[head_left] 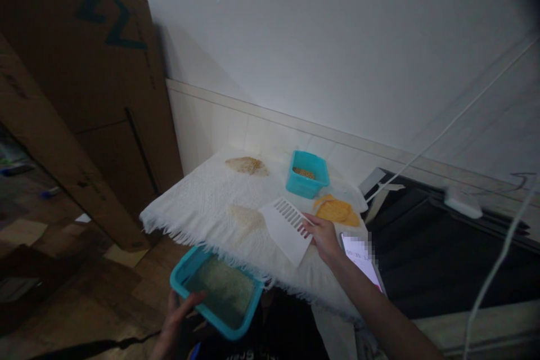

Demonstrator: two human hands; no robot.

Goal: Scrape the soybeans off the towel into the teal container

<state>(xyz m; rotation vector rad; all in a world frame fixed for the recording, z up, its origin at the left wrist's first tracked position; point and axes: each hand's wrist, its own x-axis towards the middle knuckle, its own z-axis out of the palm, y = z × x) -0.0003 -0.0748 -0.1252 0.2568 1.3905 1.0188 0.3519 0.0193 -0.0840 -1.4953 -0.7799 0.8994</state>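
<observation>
My left hand (181, 312) grips the near-left rim of a teal plastic tub (248, 315), tilted at the table's front edge. Pale, rice-like grains (225, 281) lie inside it. Between the fingers of my right hand (323, 239) is a white flat scraper with a row of slots (289, 233), held low over the white cloth. Beside the scraper's left edge lies a small heap of pale grains (244, 217). Farther back are a heap of tan beans or kernels (248, 166) and a second teal tub (307, 183) holding similar tan pieces.
A fringed white cloth (189, 191) covers the small table. Right of the scraper lie a folded yellow cloth (337, 211) and a lit phone (360, 259). A tall cardboard box (97, 84) stands left. White cables (455, 118) cross the right side, over a black surface (422, 253).
</observation>
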